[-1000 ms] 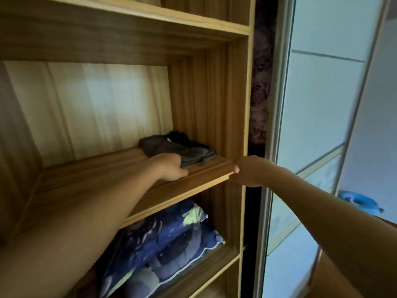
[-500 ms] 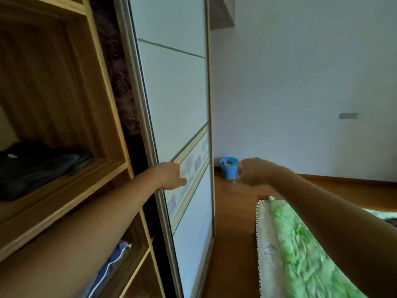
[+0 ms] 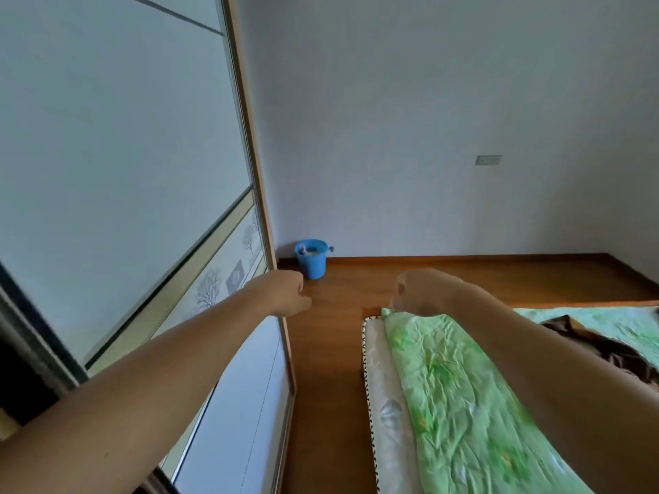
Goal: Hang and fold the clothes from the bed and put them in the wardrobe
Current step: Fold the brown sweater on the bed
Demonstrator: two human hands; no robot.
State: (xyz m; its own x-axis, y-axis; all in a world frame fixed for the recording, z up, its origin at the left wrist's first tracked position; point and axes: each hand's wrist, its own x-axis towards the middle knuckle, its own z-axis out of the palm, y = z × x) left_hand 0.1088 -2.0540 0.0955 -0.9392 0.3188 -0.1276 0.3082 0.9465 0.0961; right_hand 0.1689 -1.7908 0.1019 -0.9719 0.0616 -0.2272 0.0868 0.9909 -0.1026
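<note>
My left hand (image 3: 285, 294) hangs in the air in front of the wardrobe's sliding door (image 3: 135, 165), fingers loosely curled, holding nothing. My right hand (image 3: 420, 292) hovers over the near corner of the bed (image 3: 460, 393), also loosely curled and empty. The bed carries a crumpled green floral sheet. A dark brown garment (image 3: 606, 345) lies on the bed at the right edge, partly hidden by my right arm. The wardrobe's open shelves are out of view.
A blue bucket (image 3: 311, 259) stands in the corner by the white wall. A strip of wooden floor (image 3: 328, 386) runs between the wardrobe door and the bed. A pale mattress edge (image 3: 383, 386) shows beside the sheet.
My view has swung right from the wardrobe shelf with the folded dark clothes to the bed. Both hands left the shelf and now hang empty in the air.
</note>
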